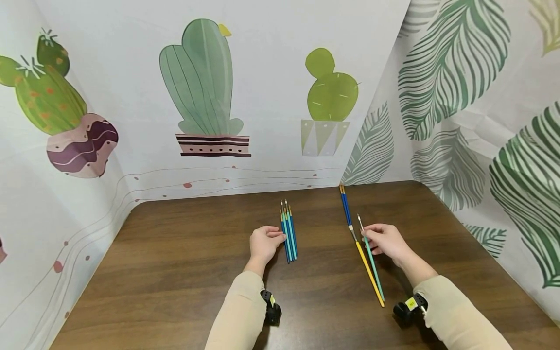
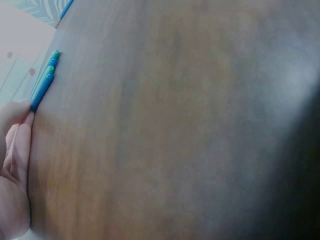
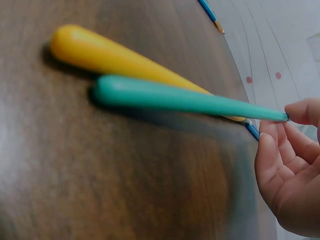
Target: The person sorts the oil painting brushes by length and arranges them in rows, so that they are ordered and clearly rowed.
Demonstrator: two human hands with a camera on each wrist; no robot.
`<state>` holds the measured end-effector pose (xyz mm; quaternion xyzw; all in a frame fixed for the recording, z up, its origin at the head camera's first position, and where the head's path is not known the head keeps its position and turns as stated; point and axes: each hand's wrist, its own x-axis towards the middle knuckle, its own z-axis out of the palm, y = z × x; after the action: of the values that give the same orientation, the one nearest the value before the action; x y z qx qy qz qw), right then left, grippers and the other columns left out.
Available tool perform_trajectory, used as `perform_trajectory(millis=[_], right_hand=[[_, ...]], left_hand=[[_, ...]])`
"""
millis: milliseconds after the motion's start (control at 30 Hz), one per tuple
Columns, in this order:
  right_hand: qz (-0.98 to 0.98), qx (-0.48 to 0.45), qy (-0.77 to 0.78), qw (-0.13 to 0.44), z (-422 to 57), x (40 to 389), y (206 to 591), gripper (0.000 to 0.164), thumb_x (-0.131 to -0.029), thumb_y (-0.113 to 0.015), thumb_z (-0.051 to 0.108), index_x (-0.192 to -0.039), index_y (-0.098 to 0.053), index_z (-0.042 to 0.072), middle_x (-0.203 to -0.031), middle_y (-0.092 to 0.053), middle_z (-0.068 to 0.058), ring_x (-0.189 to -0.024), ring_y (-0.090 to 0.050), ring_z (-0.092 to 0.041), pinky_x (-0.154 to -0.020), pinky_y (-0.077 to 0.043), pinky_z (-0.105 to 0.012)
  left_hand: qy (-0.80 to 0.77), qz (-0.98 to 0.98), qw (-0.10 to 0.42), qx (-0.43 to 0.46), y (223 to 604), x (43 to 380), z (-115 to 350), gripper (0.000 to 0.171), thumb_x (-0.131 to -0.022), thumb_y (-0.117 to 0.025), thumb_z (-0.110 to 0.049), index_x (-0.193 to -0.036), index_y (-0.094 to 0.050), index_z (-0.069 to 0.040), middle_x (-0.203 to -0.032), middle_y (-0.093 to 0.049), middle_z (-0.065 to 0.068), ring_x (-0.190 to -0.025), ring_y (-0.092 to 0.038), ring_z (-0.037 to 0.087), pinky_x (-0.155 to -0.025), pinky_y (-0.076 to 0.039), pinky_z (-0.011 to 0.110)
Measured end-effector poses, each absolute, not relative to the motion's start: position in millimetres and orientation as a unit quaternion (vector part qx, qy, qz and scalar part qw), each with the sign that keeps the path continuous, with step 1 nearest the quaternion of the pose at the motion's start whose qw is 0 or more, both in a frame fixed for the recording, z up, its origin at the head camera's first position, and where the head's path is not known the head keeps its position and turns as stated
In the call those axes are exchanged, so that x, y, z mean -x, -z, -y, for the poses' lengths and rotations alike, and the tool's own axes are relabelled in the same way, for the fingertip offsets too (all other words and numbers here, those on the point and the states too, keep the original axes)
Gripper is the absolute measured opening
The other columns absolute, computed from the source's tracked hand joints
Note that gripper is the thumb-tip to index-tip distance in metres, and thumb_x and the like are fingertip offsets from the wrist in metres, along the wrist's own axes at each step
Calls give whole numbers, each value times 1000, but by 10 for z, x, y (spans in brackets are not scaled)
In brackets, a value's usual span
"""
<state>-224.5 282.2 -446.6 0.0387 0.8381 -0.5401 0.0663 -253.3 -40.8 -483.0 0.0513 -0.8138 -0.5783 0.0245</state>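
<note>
So the right grip [image 1: 387, 240] pinches the teal brush [image 1: 374, 267] just beside the yellow brush [image 1: 369, 272] on the surface [image 1: 192, 262], and the left grip [image 1: 264, 244] touches the brush bunch [image 1: 291, 238], can't tell if pinching.

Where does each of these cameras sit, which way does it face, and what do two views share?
Head: on the head, facing forward and down at the table and cactus backdrop; the left hand, right hand and sleeves show.
Left wrist: on that wrist, facing across the table; part of the left hand shows beside blue brush handles.
Right wrist: on that wrist, facing the green brush and yellow brush; the right hand shows, pinching the green brush.
Shared: head and right wrist both show those two brushes.
</note>
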Motion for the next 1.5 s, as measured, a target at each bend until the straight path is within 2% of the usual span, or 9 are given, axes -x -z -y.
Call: perform_trajectory(millis=[500,767,1100,1400,1500], right_hand=[[-844,-52,528,76,-2785,2234,4486,36,-90,-58,14,-112,-59,-14,-73,-65,2,-62,-61,-7,-52,-53,-24],[-867,-54,491,66,-2770,2215,4507,34,-88,-61,16,-109,-63,-10,-77,-68,-3,-64,-62,-9,-53,-54,-29],[-882,-61,465,52,-2727,2218,4514,30,-86,-63,17,-103,-66,-7,-75,-67,-4,-63,-61,-10,-51,-52,-28],[-893,-67,442,41,-2693,2233,4538,25,-85,-65,16,-97,-68,-5,-65,-61,-1,-59,-57,-11,-48,-51,-27],[-896,-68,437,37,-2684,2237,4546,23,-84,-66,16,-95,-68,-5,-62,-59,-1,-58,-56,-11,-47,-50,-26]], left_hand=[[577,815,24,-55,4831,2522,416,28,-78,-76,-11,-102,-68,0,-91,-74,12,-83,-72,20,-72,-57,31],[581,812,21,-51,4831,2523,419,28,-78,-76,-11,-103,-68,-1,-92,-74,12,-83,-71,19,-69,-57,28],[580,813,15,-59,4832,2528,419,29,-79,-76,-14,-104,-68,-3,-93,-74,10,-85,-71,18,-71,-57,28],[577,815,43,-42,4817,2515,417,25,-77,-76,-10,-99,-69,0,-86,-75,9,-78,-71,14,-68,-56,27],[572,818,38,-47,4830,2524,415,26,-77,-76,-11,-100,-68,0,-87,-75,9,-80,-72,16,-70,-56,28]])
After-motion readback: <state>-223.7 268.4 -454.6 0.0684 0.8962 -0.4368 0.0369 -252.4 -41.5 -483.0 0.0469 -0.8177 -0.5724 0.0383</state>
